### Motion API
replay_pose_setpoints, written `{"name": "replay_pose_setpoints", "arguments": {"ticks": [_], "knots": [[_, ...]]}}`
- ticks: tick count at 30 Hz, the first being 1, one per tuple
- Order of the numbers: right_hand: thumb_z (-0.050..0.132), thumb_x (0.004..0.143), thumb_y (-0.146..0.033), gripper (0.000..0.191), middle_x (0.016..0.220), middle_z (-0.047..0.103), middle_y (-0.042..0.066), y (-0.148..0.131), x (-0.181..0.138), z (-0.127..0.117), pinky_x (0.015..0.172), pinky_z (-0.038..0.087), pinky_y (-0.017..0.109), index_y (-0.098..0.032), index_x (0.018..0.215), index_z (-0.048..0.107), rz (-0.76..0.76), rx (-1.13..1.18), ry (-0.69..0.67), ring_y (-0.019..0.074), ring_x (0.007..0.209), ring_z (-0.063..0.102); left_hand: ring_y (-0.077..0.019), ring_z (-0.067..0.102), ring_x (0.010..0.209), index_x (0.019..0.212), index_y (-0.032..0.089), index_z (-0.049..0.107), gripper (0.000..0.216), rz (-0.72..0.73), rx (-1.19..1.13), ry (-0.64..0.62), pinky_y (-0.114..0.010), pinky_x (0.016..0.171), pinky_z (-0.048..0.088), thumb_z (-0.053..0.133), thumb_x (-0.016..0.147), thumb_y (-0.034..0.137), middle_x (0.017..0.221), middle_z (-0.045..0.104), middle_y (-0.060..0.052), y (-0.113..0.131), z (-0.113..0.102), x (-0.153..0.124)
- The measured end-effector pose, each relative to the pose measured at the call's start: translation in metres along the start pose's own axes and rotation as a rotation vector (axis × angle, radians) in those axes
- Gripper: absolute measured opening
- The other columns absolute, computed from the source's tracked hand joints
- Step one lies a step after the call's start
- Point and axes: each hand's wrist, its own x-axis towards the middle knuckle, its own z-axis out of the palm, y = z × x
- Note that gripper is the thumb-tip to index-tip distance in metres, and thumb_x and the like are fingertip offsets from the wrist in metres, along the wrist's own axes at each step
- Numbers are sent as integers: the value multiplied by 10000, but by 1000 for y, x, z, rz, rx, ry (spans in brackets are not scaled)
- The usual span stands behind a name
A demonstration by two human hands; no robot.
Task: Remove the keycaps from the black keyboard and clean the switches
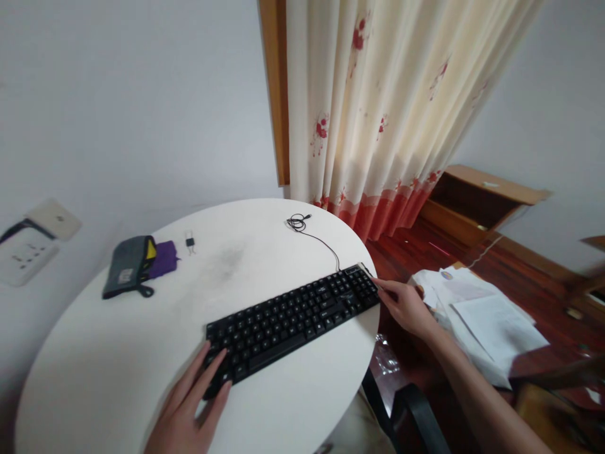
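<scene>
A black keyboard lies slanted on a round white table, its right end reaching the table's edge. My left hand is at the keyboard's left end, fingers over the corner keys and thumb against the front edge. At the other end, my right hand grips the short side between thumb and fingers. The keyboard's thin black cable runs from its back edge to a loose coil with a plug on the tabletop. The undersides of my fingers are hidden.
At the table's left lie a grey pouch, a purple cloth and a small dark object. A wall socket is beyond. Right of the table are papers and a black chair armrest. A floral curtain hangs behind.
</scene>
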Motion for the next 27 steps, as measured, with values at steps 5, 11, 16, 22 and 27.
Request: {"name": "replay_pose_setpoints", "arguments": {"ticks": [5,11,16,22,27], "knots": [[479,898,-260,417,1069,747,89,7,10,15,808,508,347,-239,1275,655,50,-136,-59,267,923,702,-276,437,1360,1396,305,482,521,-17,-5,-9,-449,1172,319,495,898,459,1555,354,-17,1,0,0],[437,933,-302,419,1163,715,91,17,-42,-4,895,491,359,-215,1286,646,70,-5,-165,263,1020,672,-279,445,1353,1376,302,503,516,-27,-12,-10,-446,1169,325,498,889,472,1549,366,-17,3,-1,0],[446,940,-355,445,1158,716,91,16,-83,-25,901,504,373,-201,1318,622,143,105,-238,278,1013,671,-288,452,1347,1391,309,489,537,-44,-29,-27,-450,1175,315,505,880,473,1542,378,-16,1,0,1],[477,924,-406,534,1042,744,118,28,-87,-5,886,514,388,-90,1341,584,299,192,105,269,917,685,-282,444,1354,1397,322,479,533,-39,-42,-28,-448,1187,294,494,886,469,1546,370,-5,3,-2,3],[527,881,-416,531,1156,712,142,18,-78,42,925,502,404,-77,1273,637,350,335,268,294,1033,660,-285,443,1354,1386,309,494,524,-26,-32,-32,-446,1180,308,505,883,458,1548,368,-14,2,-3,2]]}}
